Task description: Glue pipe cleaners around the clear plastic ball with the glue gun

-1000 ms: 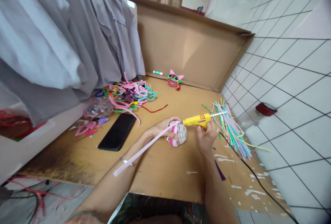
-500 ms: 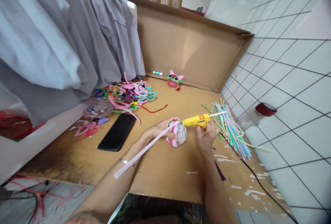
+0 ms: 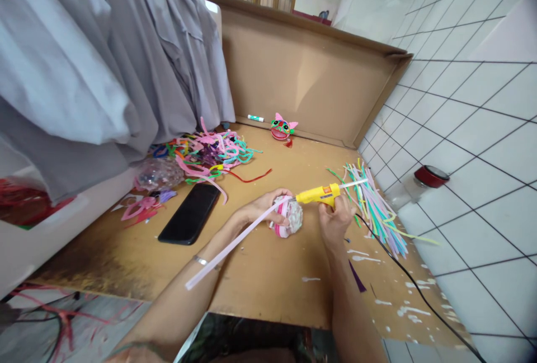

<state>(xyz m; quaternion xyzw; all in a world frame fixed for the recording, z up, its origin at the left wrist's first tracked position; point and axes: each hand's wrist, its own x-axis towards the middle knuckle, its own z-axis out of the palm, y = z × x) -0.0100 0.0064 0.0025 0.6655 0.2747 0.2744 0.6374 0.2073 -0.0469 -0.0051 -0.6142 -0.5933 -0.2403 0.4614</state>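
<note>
My left hand [image 3: 266, 204] is closed around a small round craft piece [image 3: 296, 218], whitish and speckled with pink bands along its left side. From the top of that piece a long pale pink pipe cleaner [image 3: 235, 243] slants down over my left forearm. In my right hand [image 3: 337, 218] is a yellow hot glue gun [image 3: 315, 194], its nozzle pointing left at the upper edge of the craft piece. A clear glue stick [image 3: 354, 183] sticks out of the gun's back end. Whether the nozzle touches the pipe cleaner I cannot tell.
A black phone [image 3: 189, 215] lies left of my arm, near a tangled heap of pipe cleaners [image 3: 213, 150]. Straight pastel pipe cleaners [image 3: 377, 212] lie at right, beside the gun's black cord [image 3: 403, 273]. A colourful animal-face craft [image 3: 282, 128] and a marker [image 3: 255, 118] stand by the cardboard wall [image 3: 302, 72].
</note>
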